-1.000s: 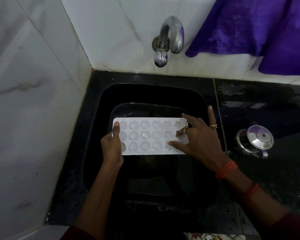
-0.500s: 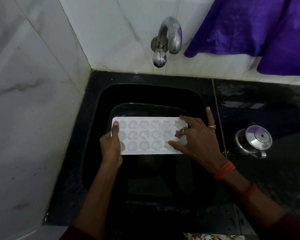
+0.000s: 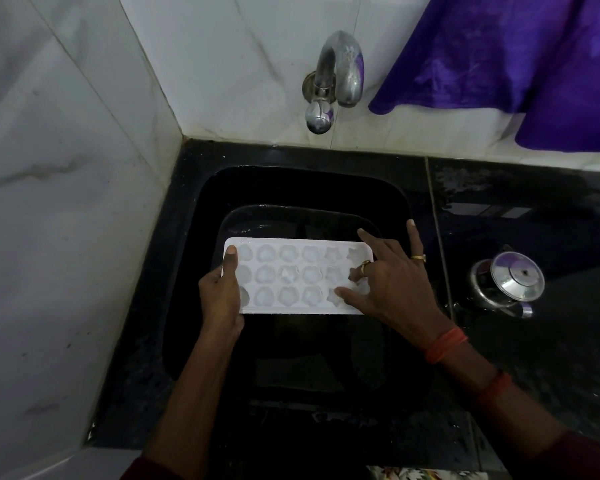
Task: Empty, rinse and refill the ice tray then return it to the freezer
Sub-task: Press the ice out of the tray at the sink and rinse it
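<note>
A white ice tray (image 3: 293, 277) with several shaped pockets holding ice is held level over the black sink (image 3: 302, 188). My left hand (image 3: 220, 294) grips its left end, thumb lying on top along the edge. My right hand (image 3: 390, 277) covers the tray's right end, with its thumb tip and a bent finger pressing into the pockets there while the other fingers spread out past the rim. A steel tap (image 3: 333, 79) juts from the tiled wall above the sink; no water runs from it.
A dark basin (image 3: 298, 220) sits inside the sink under the tray. A steel pot with a lid (image 3: 506, 284) stands on the black counter to the right. A purple cloth (image 3: 520, 60) hangs on the back wall. White marble tiles close off the left side.
Hardly anything differs; both hands keep their hold on the tray, and my right hand's fingers shift slightly over the right-end pockets.
</note>
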A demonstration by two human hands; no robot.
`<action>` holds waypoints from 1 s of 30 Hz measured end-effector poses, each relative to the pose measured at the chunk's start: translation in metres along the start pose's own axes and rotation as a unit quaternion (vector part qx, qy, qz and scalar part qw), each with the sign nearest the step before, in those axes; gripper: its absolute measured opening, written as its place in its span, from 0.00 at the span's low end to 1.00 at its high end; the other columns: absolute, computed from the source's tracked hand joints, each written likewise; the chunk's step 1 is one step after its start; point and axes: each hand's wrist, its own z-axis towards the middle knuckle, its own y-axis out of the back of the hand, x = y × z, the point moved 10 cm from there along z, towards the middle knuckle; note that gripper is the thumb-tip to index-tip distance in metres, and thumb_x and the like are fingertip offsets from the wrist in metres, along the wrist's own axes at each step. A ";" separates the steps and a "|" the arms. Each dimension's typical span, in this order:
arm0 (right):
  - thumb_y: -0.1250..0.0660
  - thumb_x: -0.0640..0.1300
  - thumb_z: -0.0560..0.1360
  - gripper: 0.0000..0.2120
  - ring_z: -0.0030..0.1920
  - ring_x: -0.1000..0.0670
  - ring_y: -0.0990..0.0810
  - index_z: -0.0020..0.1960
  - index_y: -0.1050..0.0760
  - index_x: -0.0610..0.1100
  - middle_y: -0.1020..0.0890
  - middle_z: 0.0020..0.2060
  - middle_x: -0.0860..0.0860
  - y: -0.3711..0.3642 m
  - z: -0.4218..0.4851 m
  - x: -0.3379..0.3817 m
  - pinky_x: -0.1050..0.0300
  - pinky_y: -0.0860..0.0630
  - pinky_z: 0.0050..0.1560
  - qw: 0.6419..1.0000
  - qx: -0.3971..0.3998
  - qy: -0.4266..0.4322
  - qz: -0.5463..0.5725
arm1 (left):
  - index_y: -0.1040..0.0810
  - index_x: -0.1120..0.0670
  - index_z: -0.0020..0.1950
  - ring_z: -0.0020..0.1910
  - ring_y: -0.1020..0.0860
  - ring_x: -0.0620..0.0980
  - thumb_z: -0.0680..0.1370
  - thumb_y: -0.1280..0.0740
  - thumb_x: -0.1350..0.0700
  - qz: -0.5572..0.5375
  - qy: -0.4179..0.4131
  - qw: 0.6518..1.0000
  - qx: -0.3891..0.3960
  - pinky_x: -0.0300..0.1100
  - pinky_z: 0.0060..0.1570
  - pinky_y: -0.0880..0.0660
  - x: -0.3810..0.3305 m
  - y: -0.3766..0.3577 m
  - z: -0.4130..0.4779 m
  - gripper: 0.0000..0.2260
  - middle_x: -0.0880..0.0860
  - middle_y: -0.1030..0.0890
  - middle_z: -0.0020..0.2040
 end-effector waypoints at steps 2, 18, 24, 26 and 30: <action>0.36 0.70 0.71 0.22 0.69 0.48 0.27 0.49 0.14 0.56 0.27 0.72 0.49 -0.002 -0.001 0.000 0.36 0.62 0.77 1.000 -0.001 0.000 0.005 | 0.19 0.54 0.43 0.36 0.16 0.48 0.80 0.32 0.44 0.000 0.001 1.000 -0.001 0.38 0.27 0.22 0.001 0.001 0.000 0.14 0.50 0.16 0.39; 0.34 0.73 0.67 0.23 0.62 0.48 0.22 0.41 0.14 0.55 0.19 0.62 0.51 0.015 -0.006 -0.004 0.35 0.57 0.77 0.997 -0.078 0.004 0.021 | 0.17 0.54 0.45 0.42 0.14 0.52 0.78 0.31 0.43 0.008 0.004 1.000 -0.003 0.46 0.36 0.18 0.008 0.003 0.008 0.15 0.50 0.14 0.40; 0.37 0.73 0.69 0.24 0.63 0.49 0.23 0.44 0.14 0.56 0.19 0.63 0.51 0.015 -0.005 -0.001 0.35 0.56 0.77 0.997 -0.079 0.016 0.018 | 0.18 0.54 0.45 0.42 0.15 0.51 0.79 0.31 0.43 0.005 -0.005 1.000 -0.012 0.44 0.36 0.19 0.005 0.004 0.008 0.15 0.51 0.15 0.43; 0.33 0.72 0.68 0.23 0.60 0.49 0.21 0.43 0.14 0.54 0.17 0.59 0.52 0.022 -0.007 -0.002 0.37 0.56 0.77 0.993 -0.111 0.015 0.030 | 0.18 0.53 0.44 0.40 0.15 0.49 0.79 0.31 0.43 0.001 -0.010 1.000 -0.011 0.42 0.33 0.20 0.002 0.005 0.007 0.14 0.49 0.15 0.39; 0.32 0.71 0.67 0.24 0.58 0.49 0.20 0.41 0.14 0.51 0.16 0.55 0.52 0.030 -0.009 0.000 0.36 0.54 0.77 0.990 -0.138 0.020 0.021 | 0.18 0.54 0.43 0.37 0.15 0.47 0.79 0.31 0.44 -0.001 -0.014 1.000 -0.006 0.40 0.30 0.21 -0.001 0.003 0.006 0.14 0.49 0.15 0.38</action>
